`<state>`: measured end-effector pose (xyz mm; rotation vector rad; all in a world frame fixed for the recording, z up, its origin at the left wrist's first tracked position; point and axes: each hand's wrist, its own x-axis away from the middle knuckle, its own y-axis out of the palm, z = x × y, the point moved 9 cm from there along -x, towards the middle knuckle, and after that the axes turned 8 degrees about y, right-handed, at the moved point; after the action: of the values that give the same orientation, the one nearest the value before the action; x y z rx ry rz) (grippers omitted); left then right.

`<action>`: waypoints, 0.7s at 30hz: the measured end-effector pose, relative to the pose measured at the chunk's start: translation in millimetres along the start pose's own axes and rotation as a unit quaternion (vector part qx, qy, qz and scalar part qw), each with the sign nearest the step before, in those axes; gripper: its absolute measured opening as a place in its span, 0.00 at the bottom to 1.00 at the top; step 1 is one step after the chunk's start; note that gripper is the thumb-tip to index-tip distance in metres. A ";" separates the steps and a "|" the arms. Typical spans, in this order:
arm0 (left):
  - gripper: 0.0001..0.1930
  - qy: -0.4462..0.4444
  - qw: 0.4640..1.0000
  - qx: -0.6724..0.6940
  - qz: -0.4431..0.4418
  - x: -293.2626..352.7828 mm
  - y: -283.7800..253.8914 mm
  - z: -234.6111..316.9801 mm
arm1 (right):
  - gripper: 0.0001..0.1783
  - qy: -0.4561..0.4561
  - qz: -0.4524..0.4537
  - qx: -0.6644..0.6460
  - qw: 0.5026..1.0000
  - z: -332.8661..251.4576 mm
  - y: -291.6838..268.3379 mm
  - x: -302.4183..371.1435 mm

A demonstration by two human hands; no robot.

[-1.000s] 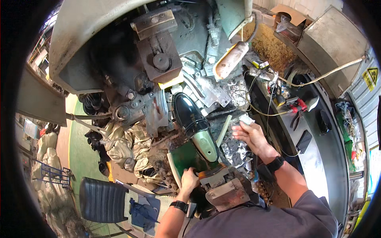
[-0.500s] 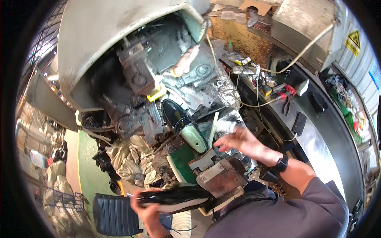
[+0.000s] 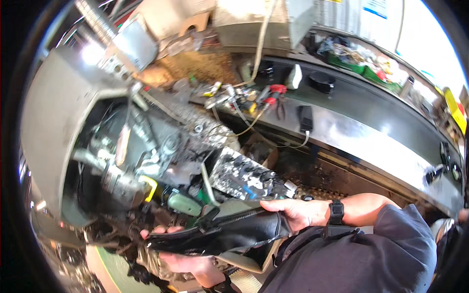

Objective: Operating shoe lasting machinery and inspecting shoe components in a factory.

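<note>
A black leather shoe upper [image 3: 234,237] lies lengthwise across both of my hands, its open edge showing a pale lining. My left hand [image 3: 188,263] is closed round its left end, thumb below and fingertips above. At the other end, my right hand [image 3: 299,213] grips the upper with the thumb over its top edge. Just beyond stands the machine [image 3: 115,183], with a green shoe last [image 3: 183,202] in its front, next to a yellow part [image 3: 149,188]. A pale lever [image 3: 207,183] rises beside the last.
On the long bench [image 3: 351,129] to the right lie a phone [image 3: 305,118] on a cable, red-handled pliers [image 3: 274,95], a white wedge-shaped piece [image 3: 294,77] and a black round band [image 3: 321,82]. Green crates [image 3: 347,63] stand behind. The machine's hood [image 3: 53,132] arches at left.
My right hand has come from beside the lever onto the shoe upper. My left hand has brought the upper inward from the lower left. The view has swung right.
</note>
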<state>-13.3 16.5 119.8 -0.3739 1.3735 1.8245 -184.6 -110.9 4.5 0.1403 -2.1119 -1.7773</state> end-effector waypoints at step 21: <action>0.30 -0.495 0.766 -0.409 -0.028 152.6 17.2 -438.8 | 0.24 -0.726 0.531 -0.199 0.390 -94.2 -484.5 819.8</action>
<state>-220.7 -317.5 -128.4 0.1530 -0.1966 1.9925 -988.8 -549.8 -272.2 -2.9924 -1.1296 -1.1376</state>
